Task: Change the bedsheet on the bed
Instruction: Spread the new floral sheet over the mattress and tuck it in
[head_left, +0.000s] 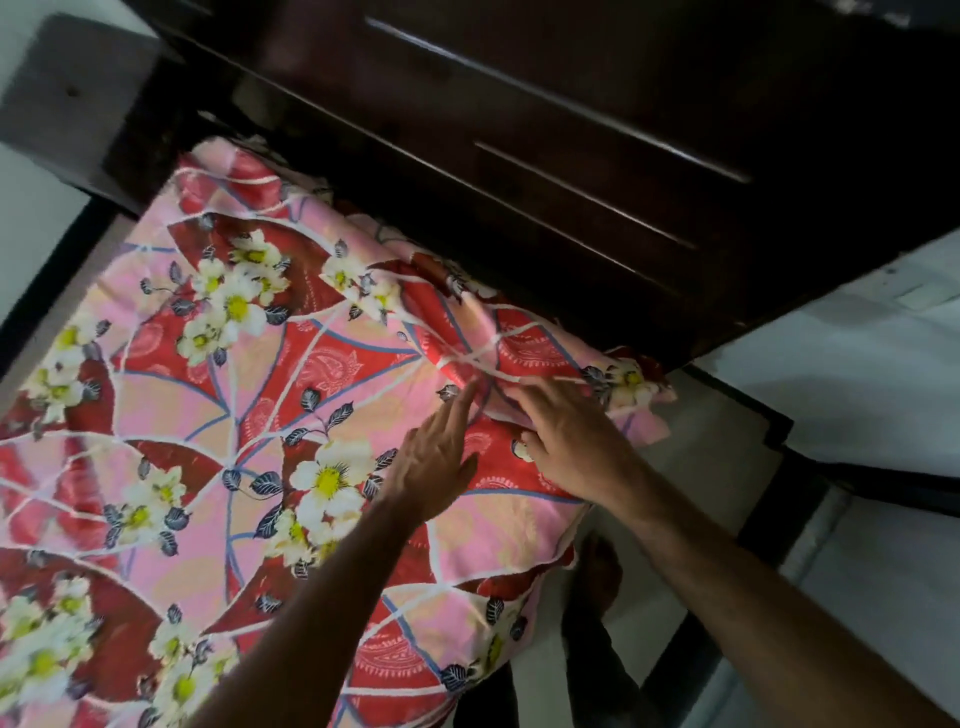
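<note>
A pink-and-red floral bedsheet (218, 395) covers the bed, its length running from the lower left up toward the dark wooden headboard (545, 156), where the cloth lies bunched in folds along the headboard's foot. At that bunched end, near the bed's right-hand corner, the left hand (434, 462) lies flat on the sheet with fingers straight and close together, and just beside it the right hand (566, 431) presses the folds with fingers extended. Beyond the corner lies a pale tiled floor (701, 467), with white wall (857, 364) beside the headboard.

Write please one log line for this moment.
left hand: open, flat on floral bedsheet | right hand: open, pressing bunched fold | near dark headboard
</note>
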